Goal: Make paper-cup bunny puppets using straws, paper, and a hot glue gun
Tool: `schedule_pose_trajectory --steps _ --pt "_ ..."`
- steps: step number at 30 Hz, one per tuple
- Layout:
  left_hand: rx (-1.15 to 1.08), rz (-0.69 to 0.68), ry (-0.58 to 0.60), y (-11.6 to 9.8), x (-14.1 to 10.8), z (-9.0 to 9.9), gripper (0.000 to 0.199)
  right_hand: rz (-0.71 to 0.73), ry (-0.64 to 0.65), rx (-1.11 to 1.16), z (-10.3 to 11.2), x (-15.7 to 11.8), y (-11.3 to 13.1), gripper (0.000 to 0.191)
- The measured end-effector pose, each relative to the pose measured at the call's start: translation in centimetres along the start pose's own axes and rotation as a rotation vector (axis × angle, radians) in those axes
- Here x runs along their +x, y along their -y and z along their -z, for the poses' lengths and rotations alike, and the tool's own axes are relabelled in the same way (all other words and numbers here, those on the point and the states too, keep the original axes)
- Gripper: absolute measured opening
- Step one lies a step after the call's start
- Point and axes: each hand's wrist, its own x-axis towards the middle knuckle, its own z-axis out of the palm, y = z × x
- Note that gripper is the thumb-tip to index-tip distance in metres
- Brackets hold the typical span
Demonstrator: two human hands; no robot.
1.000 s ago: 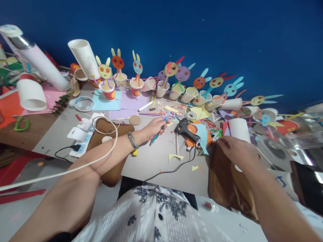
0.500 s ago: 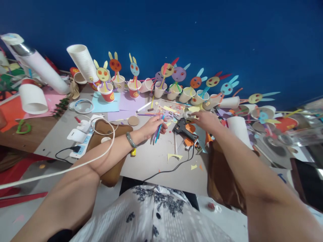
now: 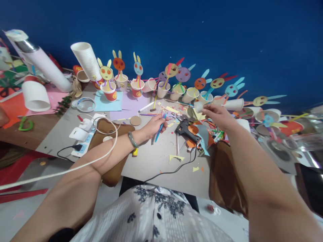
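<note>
My left hand (image 3: 156, 125) is closed on a small bunch of blue and purple sticks (image 3: 158, 133) above the middle of the table. My right hand (image 3: 214, 111) pinches a small translucent whitish piece (image 3: 198, 107), too blurred to name, in front of the row of cups. Below and between my hands lies a black glue gun (image 3: 187, 131), its cord running toward me. Orange and blue paper scraps (image 3: 207, 136) lie beside it. Behind my hands, paper cups hold stick figures with paper rabbit heads (image 3: 183, 74).
At the left are a power strip (image 3: 84, 144) with a white cable crossing my forearm, a tape roll (image 3: 85, 105), a leaning stack of paper cups (image 3: 87, 58) and a large bottle (image 3: 47, 69). Brown leather pads (image 3: 224, 178) lie under both arms.
My right hand has lifted from beside the glue gun and moved slightly right, with the whitish piece now in its fingers. My left hand keeps the sticks in nearly the same place.
</note>
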Motion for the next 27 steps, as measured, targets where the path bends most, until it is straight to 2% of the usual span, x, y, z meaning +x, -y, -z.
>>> schedule_pose_trajectory --steps 4,6,11,16,20,23,27 --pt "-0.025 -0.008 -0.003 0.2 0.3 0.1 0.017 -0.173 0.043 0.794 -0.8 -2.4 1.8 0.014" --pt "-0.045 -0.021 0.01 0.3 0.4 0.3 0.015 -0.189 0.061 0.95 -1.7 -3.5 2.9 0.014" --pt "-0.06 -0.041 0.063 0.5 0.7 0.5 0.016 -0.071 0.125 0.99 -4.0 -5.1 4.8 0.025" --pt "-0.049 -0.117 0.087 0.4 0.7 0.7 0.016 -0.052 0.096 0.98 -5.7 -5.9 5.8 0.029" --pt "-0.004 -0.122 0.227 0.2 0.1 0.6 0.011 -0.052 0.065 1.08 -7.0 -6.5 6.7 0.033" --pt "0.027 -0.108 0.35 0.1 -0.2 0.7 0.012 -0.019 0.1 1.107 -7.8 -6.9 7.4 0.038" --pt "0.025 -0.155 0.349 0.4 0.1 0.9 0.016 0.031 0.063 1.04 -8.5 -7.3 7.6 0.042"
